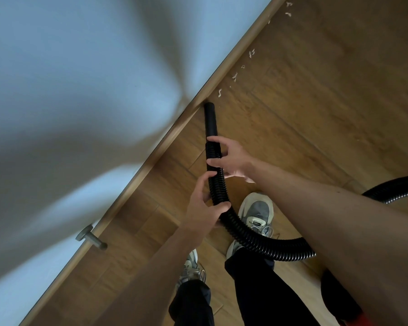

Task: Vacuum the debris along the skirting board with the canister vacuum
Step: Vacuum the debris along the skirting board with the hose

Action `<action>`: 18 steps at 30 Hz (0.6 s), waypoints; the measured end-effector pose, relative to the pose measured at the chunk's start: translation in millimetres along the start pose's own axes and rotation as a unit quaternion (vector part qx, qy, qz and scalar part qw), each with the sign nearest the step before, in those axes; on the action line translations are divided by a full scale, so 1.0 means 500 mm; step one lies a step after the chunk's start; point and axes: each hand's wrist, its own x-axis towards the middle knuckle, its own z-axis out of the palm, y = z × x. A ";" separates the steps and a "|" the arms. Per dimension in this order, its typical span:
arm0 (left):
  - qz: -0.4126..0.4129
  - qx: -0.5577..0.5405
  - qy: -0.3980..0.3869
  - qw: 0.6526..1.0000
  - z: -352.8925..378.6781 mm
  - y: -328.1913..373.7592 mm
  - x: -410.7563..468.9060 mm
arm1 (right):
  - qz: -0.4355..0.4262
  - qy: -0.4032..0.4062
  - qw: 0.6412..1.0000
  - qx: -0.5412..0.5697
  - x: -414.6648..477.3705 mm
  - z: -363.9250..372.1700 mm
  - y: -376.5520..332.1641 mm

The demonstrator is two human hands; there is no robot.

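- Hose (250,238): black, ribbed, running in a loose curve from the lower right, over the floor (316,114) and up to a smooth rigid end tube (211,121).
- The tube's mouth is down at the foot of the skirting board (151,158), touching it or just beside it; I cannot tell which.
- Debris (219,92): small pale scraps strung along the board ahead of the mouth. The nearest is just beyond it and the rest trail off toward the top of view. None show behind the mouth.
- Right hand (233,158): forward grip where the ribbing meets the tube, fingers (212,140) and thumb curled round the hose.
- Left hand (203,205): lower down, fingers (222,205) wrapped round the ribbed part, thumb on the near side.
- Canister (332,292): only a dark body with a red edge shows, at the lower right behind the right arm.
- Handling, as a judgement: the hose looks light and very bendy, and the ribs give a sure hold. Steering comes from the stiff end, so the forward hand belongs at that joint; gripped further back, the tip would likely wander.
- Risk: drag from the canister could pull the mouth off the board line.
- Metal door stop (92,238) stands out from the board, behind the work.
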 end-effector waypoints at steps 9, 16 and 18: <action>-0.006 -0.012 -0.027 1.000 0.033 0.023 0.016 | -0.006 0.016 1.000 0.008 -0.001 -0.044 -0.004; -0.002 -0.007 -0.033 0.999 0.049 0.036 0.023 | -0.008 0.028 0.999 0.013 0.000 -0.065 -0.005; -0.002 -0.006 -0.035 0.999 0.051 0.039 0.026 | -0.010 0.032 0.999 0.014 0.001 -0.069 -0.008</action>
